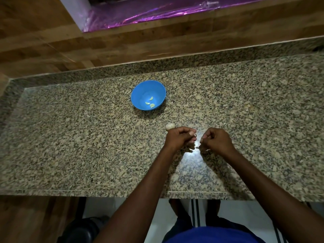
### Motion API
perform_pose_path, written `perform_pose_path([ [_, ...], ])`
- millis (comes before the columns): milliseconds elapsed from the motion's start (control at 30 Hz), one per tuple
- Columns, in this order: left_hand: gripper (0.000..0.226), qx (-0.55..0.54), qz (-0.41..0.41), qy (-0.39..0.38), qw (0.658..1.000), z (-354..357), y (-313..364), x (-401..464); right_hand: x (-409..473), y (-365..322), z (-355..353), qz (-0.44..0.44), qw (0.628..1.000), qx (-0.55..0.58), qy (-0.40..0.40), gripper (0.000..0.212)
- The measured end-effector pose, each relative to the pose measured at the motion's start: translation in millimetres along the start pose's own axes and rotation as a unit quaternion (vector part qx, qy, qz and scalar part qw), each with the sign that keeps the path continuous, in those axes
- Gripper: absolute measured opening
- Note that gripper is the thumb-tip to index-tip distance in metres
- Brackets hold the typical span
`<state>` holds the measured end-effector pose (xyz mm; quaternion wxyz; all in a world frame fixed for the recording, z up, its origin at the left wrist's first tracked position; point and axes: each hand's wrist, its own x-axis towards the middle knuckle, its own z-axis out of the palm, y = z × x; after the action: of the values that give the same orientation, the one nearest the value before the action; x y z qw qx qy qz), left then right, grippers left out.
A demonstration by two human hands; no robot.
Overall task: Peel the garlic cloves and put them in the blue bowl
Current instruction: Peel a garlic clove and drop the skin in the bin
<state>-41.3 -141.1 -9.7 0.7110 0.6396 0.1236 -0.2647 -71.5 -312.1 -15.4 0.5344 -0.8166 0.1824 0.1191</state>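
Note:
A blue bowl [140,90] stands on the granite counter and holds three peeled garlic cloves [150,103]. A whole garlic bulb [169,126] lies on the counter just behind my left hand [178,137]. That hand is curled with its fingers closed; whatever it holds is hidden by the fingers. My right hand [216,140] is a short gap to the right, fingers pinched together, with thin bits of garlic skin [206,150] showing under it. The two hands hover low over the counter, apart from each other.
The granite counter [87,137] runs left to right with a raised back edge and a wooden wall behind it. A purple foil-lined opening [149,13] is at the top. The counter's front edge lies under my forearms.

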Motion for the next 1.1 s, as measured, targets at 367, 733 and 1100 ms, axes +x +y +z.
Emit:
perform_pose_path([
  [367, 0.015, 0.002, 0.017, -0.012, 1.0, 0.0, -1.8, 3.2, 7.0, -3.8, -2.5, 0.016, 0.988, 0.15, -0.045, 0.011],
  [733, 0.015, 0.06, 0.078, 0.01, 0.995, 3.3, -2.2, 9.6, 12.5, -8.1, 0.4, 0.052, 0.974, 0.216, -0.045, 0.012],
  [1100, 0.01, 0.045, 0.059, 0.014, 0.997, 5.8, -1.1, 9.0, 13.7, -6.9, -0.8, -0.022, 0.992, 0.121, -0.01, 0.014],
])
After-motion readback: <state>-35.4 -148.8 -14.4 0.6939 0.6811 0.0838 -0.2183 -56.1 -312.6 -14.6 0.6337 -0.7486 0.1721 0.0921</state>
